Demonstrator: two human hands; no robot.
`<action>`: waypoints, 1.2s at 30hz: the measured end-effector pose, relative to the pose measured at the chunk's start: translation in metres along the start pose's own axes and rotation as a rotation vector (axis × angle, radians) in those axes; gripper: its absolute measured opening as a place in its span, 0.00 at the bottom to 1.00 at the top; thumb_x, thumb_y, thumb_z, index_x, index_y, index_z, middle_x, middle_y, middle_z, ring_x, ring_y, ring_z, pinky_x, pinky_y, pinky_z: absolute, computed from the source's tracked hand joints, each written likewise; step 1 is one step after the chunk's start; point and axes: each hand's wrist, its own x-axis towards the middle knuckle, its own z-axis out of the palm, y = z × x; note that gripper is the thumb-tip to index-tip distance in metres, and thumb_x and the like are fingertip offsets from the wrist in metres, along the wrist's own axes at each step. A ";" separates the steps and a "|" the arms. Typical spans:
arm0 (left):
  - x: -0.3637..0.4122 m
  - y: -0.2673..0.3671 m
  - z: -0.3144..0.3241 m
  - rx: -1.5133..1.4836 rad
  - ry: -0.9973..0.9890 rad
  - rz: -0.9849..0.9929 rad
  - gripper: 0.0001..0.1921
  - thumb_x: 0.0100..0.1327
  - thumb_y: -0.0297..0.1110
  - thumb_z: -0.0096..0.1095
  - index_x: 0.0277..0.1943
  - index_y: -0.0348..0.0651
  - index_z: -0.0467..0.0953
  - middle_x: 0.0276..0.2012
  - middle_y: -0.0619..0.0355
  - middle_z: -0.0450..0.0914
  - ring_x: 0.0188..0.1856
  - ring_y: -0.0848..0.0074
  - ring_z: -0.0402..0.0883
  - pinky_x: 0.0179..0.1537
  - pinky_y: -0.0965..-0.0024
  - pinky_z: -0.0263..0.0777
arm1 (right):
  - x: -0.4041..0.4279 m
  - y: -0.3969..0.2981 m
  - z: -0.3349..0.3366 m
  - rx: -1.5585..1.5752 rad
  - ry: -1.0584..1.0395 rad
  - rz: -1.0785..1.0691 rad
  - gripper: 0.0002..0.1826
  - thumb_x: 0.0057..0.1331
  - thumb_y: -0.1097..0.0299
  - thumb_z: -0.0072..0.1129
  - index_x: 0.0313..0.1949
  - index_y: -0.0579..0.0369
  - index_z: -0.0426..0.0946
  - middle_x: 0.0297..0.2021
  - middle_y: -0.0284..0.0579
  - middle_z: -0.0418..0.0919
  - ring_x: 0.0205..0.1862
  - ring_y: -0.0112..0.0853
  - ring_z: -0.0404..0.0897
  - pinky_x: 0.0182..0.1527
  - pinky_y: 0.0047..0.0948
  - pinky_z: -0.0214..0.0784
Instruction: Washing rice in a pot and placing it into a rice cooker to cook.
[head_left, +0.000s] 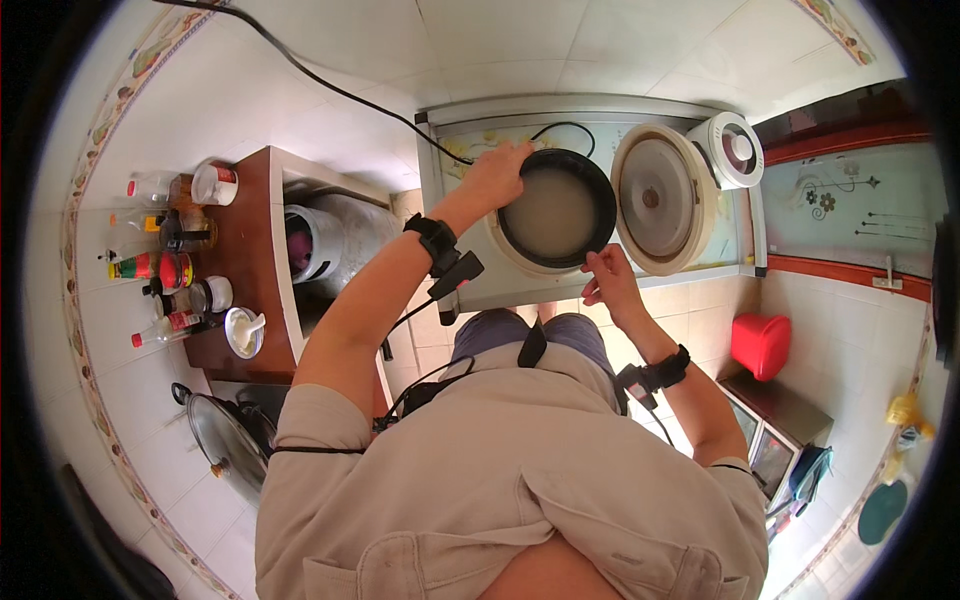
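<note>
A black inner pot (513, 232) holds cloudy, whitish liquid (559, 210). It sits in or just above the pale body (551, 270) of a rice cooker; its lower part is hidden. With its fingers over the upper left rim, my left hand (495, 176) grips the pot. My right hand (613, 283) pinches the rim at the lower right between thumb and forefinger, the other fingers curled. To the right, the cooker's round lid (656, 195) stands open, its inner side showing.
The cooker rests on a glass-topped table (465, 281) with a metal frame. A black cable (337, 90) runs behind my left hand. A small white appliance (731, 154) stands beyond the lid. Left are a gas cylinder (360, 240) and a counter (255, 225) with several bottles; right, a red bin (759, 345).
</note>
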 end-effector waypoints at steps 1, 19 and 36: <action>0.001 0.000 0.002 0.022 -0.002 -0.008 0.23 0.50 0.24 0.52 0.52 0.42 0.67 0.41 0.42 0.73 0.41 0.49 0.75 0.44 0.55 0.70 | 0.003 0.004 -0.001 -0.006 -0.007 0.024 0.13 0.66 0.61 0.49 0.37 0.56 0.60 0.31 0.43 0.72 0.17 0.24 0.72 0.17 0.22 0.70; 0.018 0.023 0.004 0.374 -0.090 -0.047 0.09 0.57 0.33 0.55 0.40 0.41 0.72 0.34 0.48 0.77 0.39 0.56 0.77 0.38 0.57 0.71 | 0.009 0.015 -0.024 -0.033 -0.255 0.128 0.19 0.65 0.58 0.52 0.47 0.58 0.63 0.36 0.44 0.73 0.23 0.26 0.74 0.27 0.23 0.73; -0.237 -0.043 0.030 -0.699 0.401 -0.927 0.14 0.60 0.39 0.58 0.43 0.39 0.73 0.29 0.54 0.78 0.21 0.76 0.79 0.20 0.75 0.73 | 0.025 -0.106 -0.081 -0.688 -0.077 -0.805 0.20 0.58 0.80 0.52 0.51 0.54 0.67 0.42 0.44 0.76 0.37 0.31 0.77 0.40 0.26 0.69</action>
